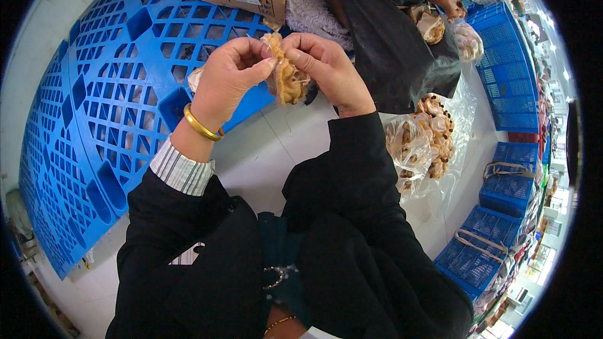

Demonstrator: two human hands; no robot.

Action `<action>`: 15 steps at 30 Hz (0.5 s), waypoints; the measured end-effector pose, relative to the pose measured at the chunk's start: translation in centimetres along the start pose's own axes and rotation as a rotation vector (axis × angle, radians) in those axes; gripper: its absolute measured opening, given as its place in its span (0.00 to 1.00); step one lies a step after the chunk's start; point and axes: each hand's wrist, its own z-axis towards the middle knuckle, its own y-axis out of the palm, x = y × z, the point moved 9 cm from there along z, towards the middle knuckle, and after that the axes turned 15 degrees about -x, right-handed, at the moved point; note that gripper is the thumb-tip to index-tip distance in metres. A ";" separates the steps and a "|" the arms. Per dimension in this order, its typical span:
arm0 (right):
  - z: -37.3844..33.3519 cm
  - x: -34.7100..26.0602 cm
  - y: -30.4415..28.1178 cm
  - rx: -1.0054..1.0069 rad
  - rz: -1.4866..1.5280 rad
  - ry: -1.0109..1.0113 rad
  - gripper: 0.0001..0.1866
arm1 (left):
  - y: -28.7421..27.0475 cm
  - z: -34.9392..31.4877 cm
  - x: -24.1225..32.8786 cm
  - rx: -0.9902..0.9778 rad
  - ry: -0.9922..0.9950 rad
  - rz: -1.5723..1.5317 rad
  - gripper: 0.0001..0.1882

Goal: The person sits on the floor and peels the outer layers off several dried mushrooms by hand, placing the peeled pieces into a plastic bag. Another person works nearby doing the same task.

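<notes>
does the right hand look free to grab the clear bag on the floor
Probably not: the right hand is pinching the tan fuzzy piece, though the clear bag looks otherwise unobstructed.

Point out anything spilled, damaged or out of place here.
One untidy spot: at the right, rounded brownish plush pieces lie heaped, some under crumpled clear plastic film, others exposed; whether they spilled, I cannot tell. The irregular tan plush piece between the left hand and right hand looks ragged, but no clear damage shows.
</notes>
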 end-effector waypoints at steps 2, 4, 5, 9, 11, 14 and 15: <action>0.0 -0.3 0.1 -0.013 -0.047 -0.015 0.10 | -0.2 -0.2 0.2 0.020 -0.009 0.039 0.06; 0.1 -0.6 0.2 -0.017 -0.094 -0.050 0.09 | -0.3 -0.4 0.2 0.026 -0.010 0.031 0.06; 0.1 -0.5 0.3 -0.016 -0.061 -0.056 0.09 | -0.3 -0.5 0.1 0.024 -0.008 0.007 0.07; -0.3 -1.2 0.5 0.033 0.003 -0.048 0.10 | -0.8 -0.9 0.0 0.026 0.024 -0.060 0.06; -0.4 -1.4 0.6 0.055 -0.020 -0.018 0.11 | -0.7 -1.2 0.4 0.018 0.004 -0.010 0.06; -0.5 -1.5 0.8 0.064 -0.118 -0.004 0.12 | -0.9 -1.5 0.4 0.020 0.032 -0.013 0.06; -0.4 -1.8 1.0 0.075 -0.174 -0.033 0.12 | -1.0 -1.7 0.4 0.023 0.052 -0.027 0.06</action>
